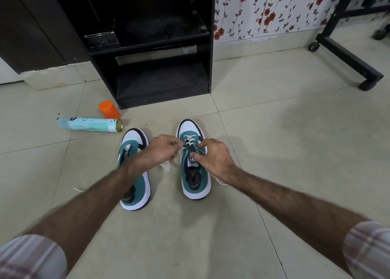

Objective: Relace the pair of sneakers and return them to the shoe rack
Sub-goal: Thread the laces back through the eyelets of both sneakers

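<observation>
Risked skipping an eyelet or losing the lace [188, 142] end, judging by slack cord. Left hand [163, 150] fingers pinched the flat white lace; right hand [213, 158] fingers gripped the tongue of the right sneaker [195, 187]. Sat beside left sneaker [138, 191], smooth teal-and-white, on glossy floor [274, 152], near the boxy black shoe rack [164, 84].

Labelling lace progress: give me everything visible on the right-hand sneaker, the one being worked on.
The teal, white and black low-top sneaker on the right stands upright on the beige tiled floor, toe pointing at the black shoe rack. Its white lace crosses only the eyelets nearest the toe; the rest of the dark tongue, with its white label, lies bare. The left hand pinches one lace end, and the right hand grips the far eyelet edge. It sits apart from the other sneaker.
</observation>
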